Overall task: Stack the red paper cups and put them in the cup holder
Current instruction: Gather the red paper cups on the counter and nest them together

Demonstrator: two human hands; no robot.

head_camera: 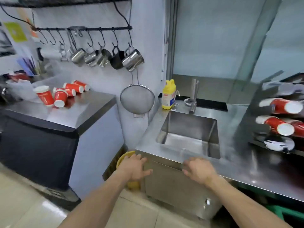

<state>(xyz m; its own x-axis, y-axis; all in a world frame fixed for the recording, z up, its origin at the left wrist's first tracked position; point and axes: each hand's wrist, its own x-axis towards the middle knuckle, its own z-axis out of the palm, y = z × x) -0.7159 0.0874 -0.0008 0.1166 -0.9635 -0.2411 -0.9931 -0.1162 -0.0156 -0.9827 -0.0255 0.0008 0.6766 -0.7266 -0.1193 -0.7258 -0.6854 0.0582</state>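
Note:
Several red paper cups point(60, 93) lie scattered on the steel counter point(69, 112) at the left; one stands tilted, the others lie on their sides. The black cup holder point(263, 127) sits at the right edge, with stacks of red cups point(279, 125) poking out of its slots. My left hand point(134, 167) and my right hand point(199, 170) hover low in front of the sink counter, both empty with fingers spread. Neither hand is near the loose cups or the holder.
A steel sink point(189, 129) with a tap and a yellow bottle point(168, 95) lies between the two counters. Metal jugs point(107, 58) and a strainer point(137, 99) hang on the wall. A yellow bin point(125, 159) stands on the floor by my left hand.

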